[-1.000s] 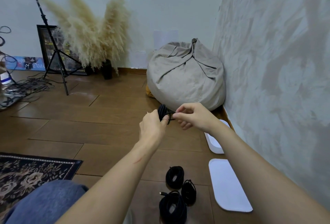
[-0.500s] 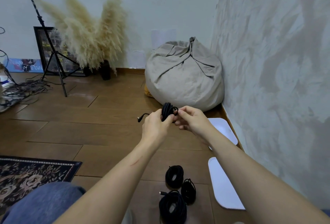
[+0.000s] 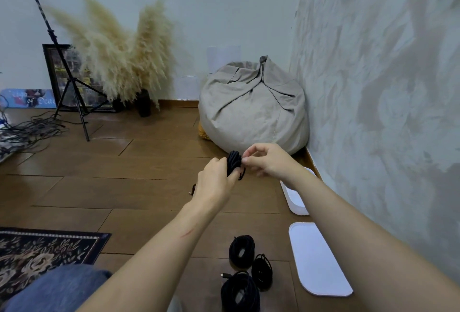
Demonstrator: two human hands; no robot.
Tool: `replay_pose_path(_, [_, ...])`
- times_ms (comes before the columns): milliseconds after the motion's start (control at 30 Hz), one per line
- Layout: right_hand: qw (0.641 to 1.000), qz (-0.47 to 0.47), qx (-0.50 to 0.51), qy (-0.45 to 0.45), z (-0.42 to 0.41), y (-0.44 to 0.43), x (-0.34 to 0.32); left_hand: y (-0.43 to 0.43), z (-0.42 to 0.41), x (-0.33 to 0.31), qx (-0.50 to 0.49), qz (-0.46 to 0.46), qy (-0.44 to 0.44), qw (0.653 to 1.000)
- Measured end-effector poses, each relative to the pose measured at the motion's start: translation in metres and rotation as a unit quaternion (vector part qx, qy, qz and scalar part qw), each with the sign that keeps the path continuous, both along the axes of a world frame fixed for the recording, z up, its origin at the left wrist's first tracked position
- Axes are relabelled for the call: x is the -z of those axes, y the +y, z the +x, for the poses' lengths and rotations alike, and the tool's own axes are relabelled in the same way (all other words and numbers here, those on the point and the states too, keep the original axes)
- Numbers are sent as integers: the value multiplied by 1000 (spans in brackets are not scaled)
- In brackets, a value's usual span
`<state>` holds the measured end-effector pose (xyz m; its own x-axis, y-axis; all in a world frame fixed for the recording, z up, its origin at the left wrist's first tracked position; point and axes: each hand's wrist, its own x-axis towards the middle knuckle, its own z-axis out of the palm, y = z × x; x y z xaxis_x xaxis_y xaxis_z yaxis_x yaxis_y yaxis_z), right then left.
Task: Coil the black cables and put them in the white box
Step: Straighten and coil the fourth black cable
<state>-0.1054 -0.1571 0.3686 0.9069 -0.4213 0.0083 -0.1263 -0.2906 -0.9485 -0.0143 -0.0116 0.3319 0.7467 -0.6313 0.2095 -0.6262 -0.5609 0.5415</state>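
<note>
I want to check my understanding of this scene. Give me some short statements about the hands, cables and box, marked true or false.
1. The left hand and the right hand both hold the black cable bundle above the floor. True.
2. The three coiled cables lie inside the white box. False: they lie on the floor, outside it.
3. The white lid lies flat on the floor, off the box. True.
4. The bean bag sits on the patterned rug. False: it sits on bare floor in the corner; the rug is far left.
</note>
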Motion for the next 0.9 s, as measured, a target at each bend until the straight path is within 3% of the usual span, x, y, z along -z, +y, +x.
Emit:
replay_pose_path(100, [996,-84,36,24,1,-10,-7,1,-7,4,58,39,-7,998])
replay_pose_path(200, [993,-89,8,73,-1,-17,2,2,-20,8,140,49,-46,988])
replay_pose_path(467, [970,107,-137,169,-22,-26,18,5,-46,23,291,-2,-203,935])
replay_pose_path(667, [960,173,-160,149,-23,-26,19,4,-52,31,302,-17,-241,922])
replay_pose_path(800, [955,139,-186,184,-20,-24,22,6,-52,31,313,-15,-264,912])
replay_pose_path(900, [955,192,-186,127,-17,-23,22,6,-51,33,309,-12,-267,913])
